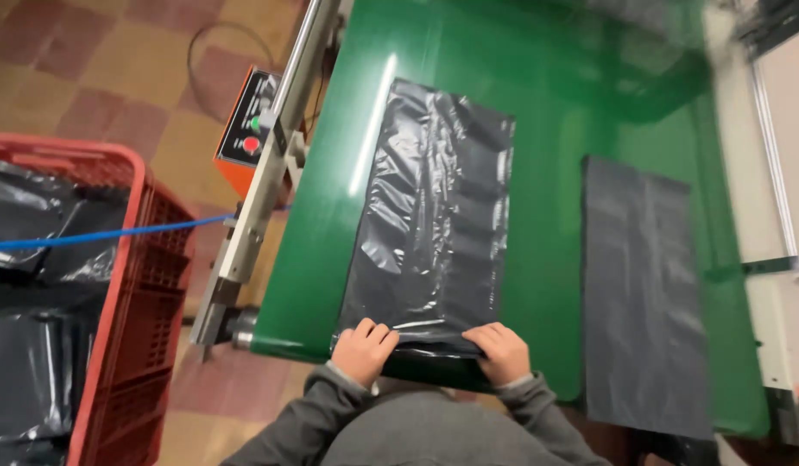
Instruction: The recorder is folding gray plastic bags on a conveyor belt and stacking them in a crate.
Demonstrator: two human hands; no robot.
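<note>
Both hands (left [363, 347], right [499, 349]) pinch black bag's [434, 224] near edge, fingers curled.

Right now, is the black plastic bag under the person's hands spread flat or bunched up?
Spread flat. The black bag lies stretched lengthwise on the green belt, slightly wrinkled, its near edge pinched by the left hand and right hand.
</note>
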